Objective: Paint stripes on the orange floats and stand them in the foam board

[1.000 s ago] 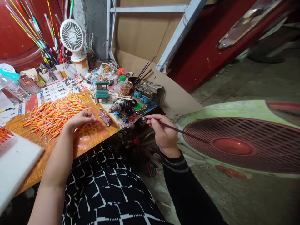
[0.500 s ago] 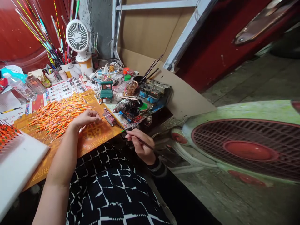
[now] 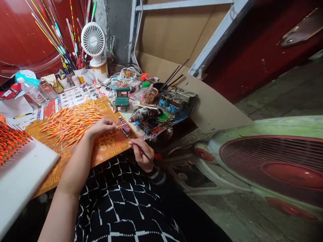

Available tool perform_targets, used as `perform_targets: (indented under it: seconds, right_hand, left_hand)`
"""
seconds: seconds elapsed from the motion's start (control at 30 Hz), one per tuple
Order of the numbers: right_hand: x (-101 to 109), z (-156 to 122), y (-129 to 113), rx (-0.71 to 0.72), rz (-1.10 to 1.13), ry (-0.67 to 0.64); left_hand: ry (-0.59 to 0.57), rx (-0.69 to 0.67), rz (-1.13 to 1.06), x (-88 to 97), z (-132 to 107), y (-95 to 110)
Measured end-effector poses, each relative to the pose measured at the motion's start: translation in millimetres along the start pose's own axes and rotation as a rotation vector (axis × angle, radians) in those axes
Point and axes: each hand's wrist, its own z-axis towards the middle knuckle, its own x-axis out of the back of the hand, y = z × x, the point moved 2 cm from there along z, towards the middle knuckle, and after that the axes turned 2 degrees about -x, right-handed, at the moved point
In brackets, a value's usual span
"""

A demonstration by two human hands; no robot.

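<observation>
My left hand rests on the orange paper mat and pinches one thin orange float by its stem. My right hand is closed on a slim dark paintbrush, whose tip reaches up to the float's end. A big heap of orange and green floats lies just left of my left hand. More floats stand stuck in a white foam board at the far left.
Paint pots and a stained palette crowd the table's right end, with brushes in a cup. A small white fan, cups of long rods and plastic bottles stand behind. A large red-grilled floor fan lies at right.
My right hand has drawn the brush back from the paint pots, leftward and toward me, bringing its tip to the float in my left hand. The view has swung to the right.
</observation>
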Motion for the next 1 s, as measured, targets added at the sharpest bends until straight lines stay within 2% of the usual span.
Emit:
perform_targets:
  seconds: [0.13, 0.27, 0.73, 1.0]
  right_hand:
    - [-11, -5, 10, 0.015, -0.045, 0.028]
    - [-13, -7, 15, 0.051, -0.089, 0.027]
    - [-14, -6, 13, 0.082, -0.175, -0.025]
    - [-13, -4, 9, 0.159, -0.205, -0.015]
  left_hand:
    - [-0.011, 0.027, 0.007, 1.1, 2, -8]
    - [-0.026, 0.030, 0.021, 2.7, 4, -12]
    - [-0.040, 0.030, -0.002, 3.9, 3, -10]
    - [-0.033, 0.037, -0.012, 1.7, 2, -6]
